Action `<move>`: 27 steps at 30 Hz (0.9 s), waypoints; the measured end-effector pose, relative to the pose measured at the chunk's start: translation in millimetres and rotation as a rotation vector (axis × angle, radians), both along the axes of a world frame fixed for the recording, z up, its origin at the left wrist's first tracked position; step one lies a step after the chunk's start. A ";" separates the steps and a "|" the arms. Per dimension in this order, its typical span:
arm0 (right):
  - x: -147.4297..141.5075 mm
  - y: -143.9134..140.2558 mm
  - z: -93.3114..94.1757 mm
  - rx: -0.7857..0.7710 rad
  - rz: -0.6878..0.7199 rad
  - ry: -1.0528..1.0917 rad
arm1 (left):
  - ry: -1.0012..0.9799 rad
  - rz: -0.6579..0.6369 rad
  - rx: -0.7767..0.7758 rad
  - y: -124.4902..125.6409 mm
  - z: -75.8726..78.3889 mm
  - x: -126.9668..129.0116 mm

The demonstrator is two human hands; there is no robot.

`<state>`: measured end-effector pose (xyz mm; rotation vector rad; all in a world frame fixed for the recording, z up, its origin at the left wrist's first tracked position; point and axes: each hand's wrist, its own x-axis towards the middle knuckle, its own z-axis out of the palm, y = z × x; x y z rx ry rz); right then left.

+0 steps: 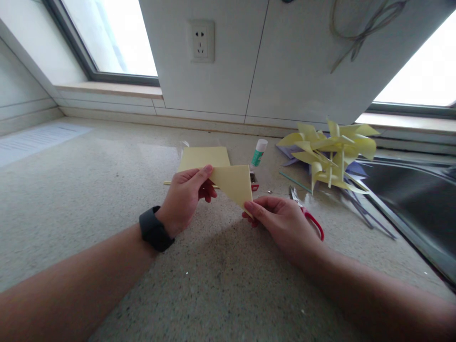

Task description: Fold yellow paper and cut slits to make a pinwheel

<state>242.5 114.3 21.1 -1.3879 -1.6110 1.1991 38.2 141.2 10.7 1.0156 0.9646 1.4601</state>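
Observation:
A folded yellow paper triangle (233, 184) is held above the speckled countertop (107, 199) between both hands. My left hand (185, 197), with a black watch on its wrist, pinches the triangle's upper left corner. My right hand (281, 221) pinches its lower tip between thumb and forefinger. Red-handled scissors (308, 213) lie on the counter just behind my right hand, partly hidden by it.
A stack of flat yellow paper (203, 157) lies behind the hands, with a glue stick (258, 153) beside it. Several finished yellow paper pinwheels (333, 154) are piled at right, beside a steel sink (413, 199). A wall socket (202, 41) is above.

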 end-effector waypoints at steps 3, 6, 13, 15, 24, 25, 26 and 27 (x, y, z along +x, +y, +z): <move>-0.5 0.8 0.2 -0.011 -0.009 0.010 | -0.003 0.005 0.003 -0.5 -0.5 -0.4; -0.5 2.2 -1.1 -0.020 0.001 0.013 | -0.007 0.017 0.003 -0.7 0.0 -0.4; 0.8 4.2 -2.8 -0.002 0.052 -0.040 | -0.041 0.071 0.003 1.5 1.8 -1.0; 0.8 4.2 -3.1 -0.003 0.043 -0.042 | -0.044 0.075 0.004 1.5 1.7 -1.2; 3.1 3.3 -5.8 -0.006 0.016 -0.042 | -0.059 0.078 0.005 0.6 1.9 -1.1; 3.0 3.3 -5.3 -0.012 0.024 -0.033 | -0.066 0.076 0.003 0.6 2.2 -1.0; 2.8 3.2 -4.7 -0.021 0.032 -0.025 | -0.070 0.074 0.002 0.6 2.6 -1.0; 2.4 3.2 -4.0 -0.028 0.039 -0.018 | -0.068 0.070 0.001 0.6 3.0 -1.1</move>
